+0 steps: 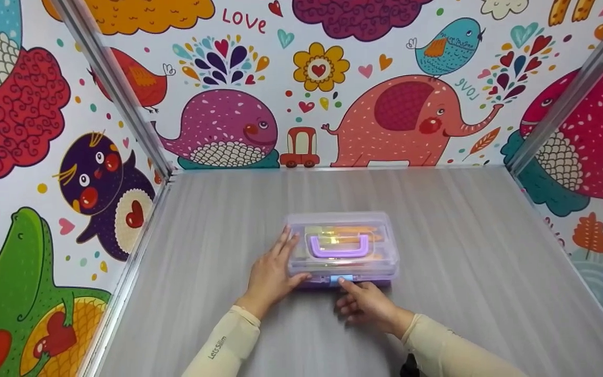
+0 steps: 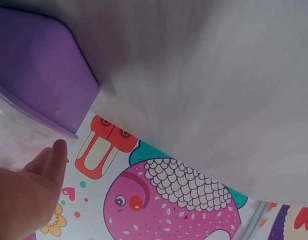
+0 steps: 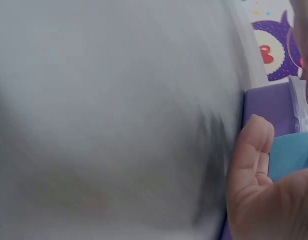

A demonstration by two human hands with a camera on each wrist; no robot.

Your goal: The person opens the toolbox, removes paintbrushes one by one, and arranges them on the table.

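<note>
A purple plastic case (image 1: 385, 262) with a clear lid sits on the table, its lilac carry handle (image 1: 339, 254) lying flat on top. Through the closed lid show long orange and yellow items (image 1: 364, 230). My left hand (image 1: 275, 272) rests along the case's left side, fingers extended, thumb at the front corner. At the front, my right hand (image 1: 368, 306) has its thumb on the light blue latch (image 1: 335, 279). Its other fingers curl loosely below, seen beside the latch (image 3: 291, 152) in the right wrist view. The left wrist view shows the case's purple side (image 2: 39, 65).
The grey wood-grain table (image 1: 218, 209) is enclosed by printed panels with cartoon animals (image 1: 228, 125) at the back and both sides. Metal corner posts (image 1: 118, 99) rise at the back. A small black object (image 1: 410, 366) lies by the right forearm.
</note>
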